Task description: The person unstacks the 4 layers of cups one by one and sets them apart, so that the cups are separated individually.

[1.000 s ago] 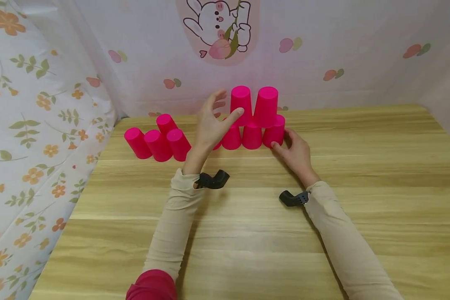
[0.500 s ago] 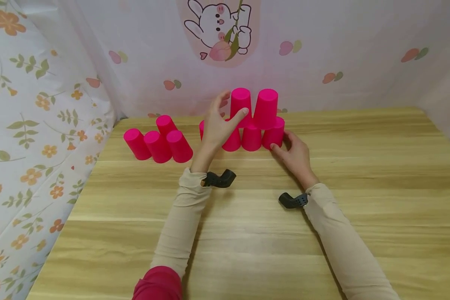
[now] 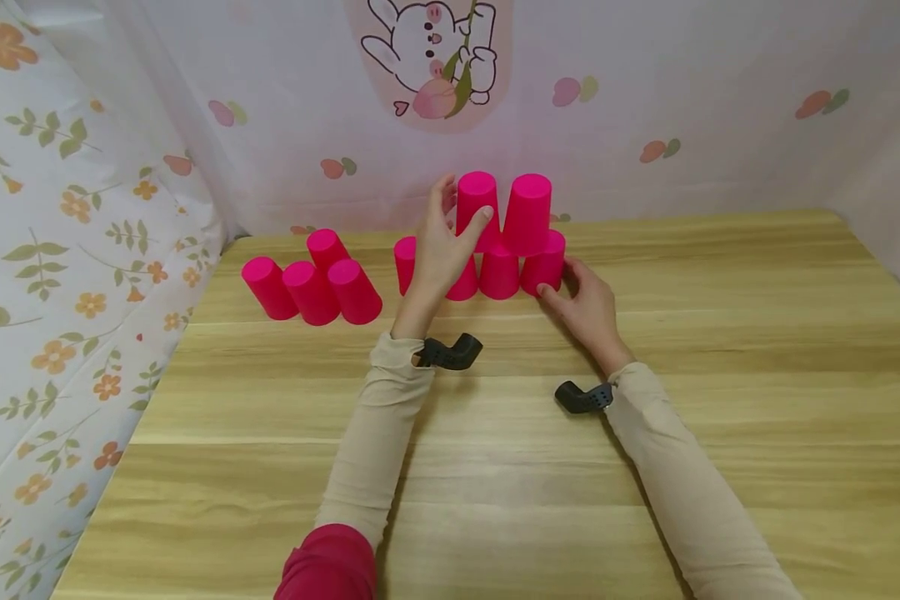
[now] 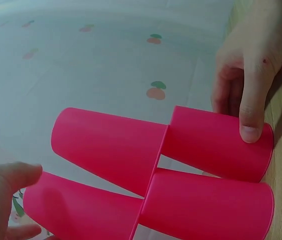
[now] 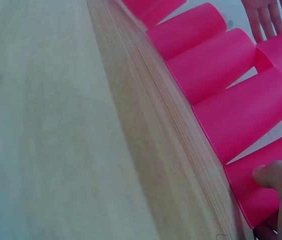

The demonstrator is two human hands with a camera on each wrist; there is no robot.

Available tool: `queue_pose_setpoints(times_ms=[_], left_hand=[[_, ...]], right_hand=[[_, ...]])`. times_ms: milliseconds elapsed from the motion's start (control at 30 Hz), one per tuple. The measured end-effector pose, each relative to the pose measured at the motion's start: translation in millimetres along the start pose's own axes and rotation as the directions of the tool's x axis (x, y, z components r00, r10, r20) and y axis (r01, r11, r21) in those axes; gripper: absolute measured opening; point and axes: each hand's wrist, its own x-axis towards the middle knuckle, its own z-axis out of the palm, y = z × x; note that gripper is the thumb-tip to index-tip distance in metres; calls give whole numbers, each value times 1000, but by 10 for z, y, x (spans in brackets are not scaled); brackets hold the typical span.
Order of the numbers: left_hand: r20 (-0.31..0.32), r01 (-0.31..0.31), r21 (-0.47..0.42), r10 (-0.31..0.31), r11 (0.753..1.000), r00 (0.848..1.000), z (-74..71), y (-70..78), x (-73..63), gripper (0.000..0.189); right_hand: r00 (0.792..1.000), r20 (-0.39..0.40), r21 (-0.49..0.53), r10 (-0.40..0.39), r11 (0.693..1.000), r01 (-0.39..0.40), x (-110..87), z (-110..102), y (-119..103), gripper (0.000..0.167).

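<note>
Upside-down pink cups stand in a row, with two more stacked on top. My left hand (image 3: 441, 250) is beside the upper left cup (image 3: 477, 188), its thumb overlapping the cup's front in the head view. Its fingers (image 5: 267, 17) look straight and spread in the right wrist view. At the row's right end, my right hand (image 3: 589, 307) grips the bottom cup (image 3: 543, 265), thumb in front and fingers behind. The upper right cup (image 3: 528, 212) bridges the two bottom cups under it. My left hand partly hides the bottom cups at the left.
Several loose pink cups (image 3: 313, 292) stand upside down in a group at the left of the wooden table (image 3: 510, 483). A white patterned cloth (image 3: 607, 142) hangs close behind the stack. Another floral cloth (image 3: 82, 250) borders the left side.
My left hand has moved right, closer to the upper left cup, uncovering a bottom cup at the left. My right hand keeps its grip on the end cup; the stack stands the same.
</note>
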Motion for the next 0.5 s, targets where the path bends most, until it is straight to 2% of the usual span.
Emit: queue_pose_setpoints(times_ms=[200, 500], left_hand=[[30, -22, 35, 21, 999, 999, 31, -22, 19, 64], [12, -21, 63, 20, 998, 1000, 39, -64, 33, 63]], right_hand=[[1000, 8, -10, 12, 1000, -12, 6, -5, 7, 57], [1000, 11, -7, 7, 1000, -7, 12, 4, 1, 57]])
